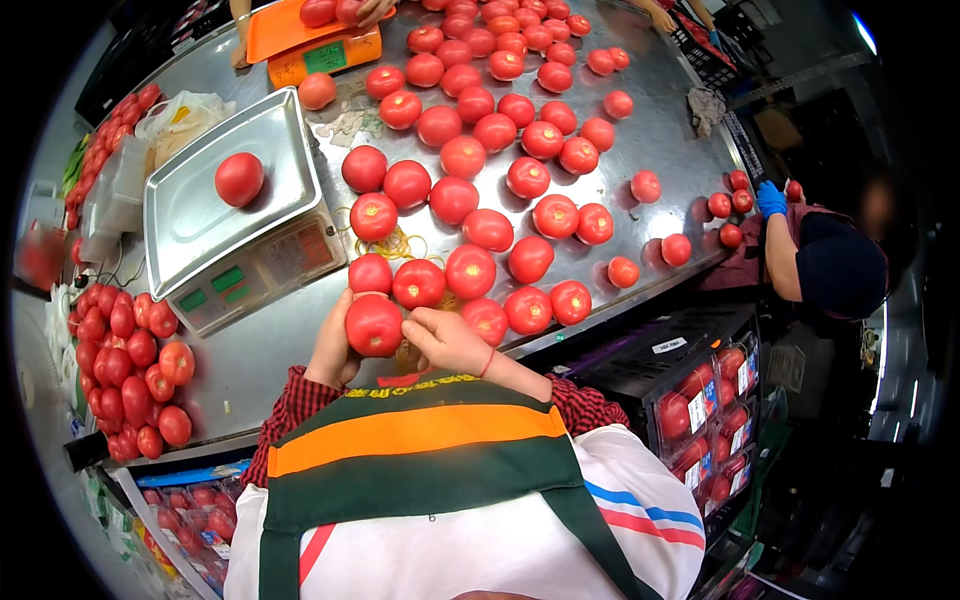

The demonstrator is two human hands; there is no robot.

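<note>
Close in front of my body, a red tomato (374, 326) rests in my left hand (333, 345), whose fingers curl around its left side. My right hand (455, 342) is closed, thumb and fingers bent against the tomato's right side; its fingertips are partly hidden. Just beyond the held fruit, loose tomatoes (419, 284) crowd the metal table (330, 160). Several yellow rubber bands (398, 243) lie among them. To the left, a scale (270, 250) carries a single tomato (239, 179) on its steel pan.
Piled tomatoes (130, 380) fill the table's left end. An orange scale (345, 52) stands at the far side, near another person's hand (376, 10). At right, a co-worker's blue-gloved hand (771, 199) reaches the table edge. Packed tomatoes (690, 415) sit in a black crate below.
</note>
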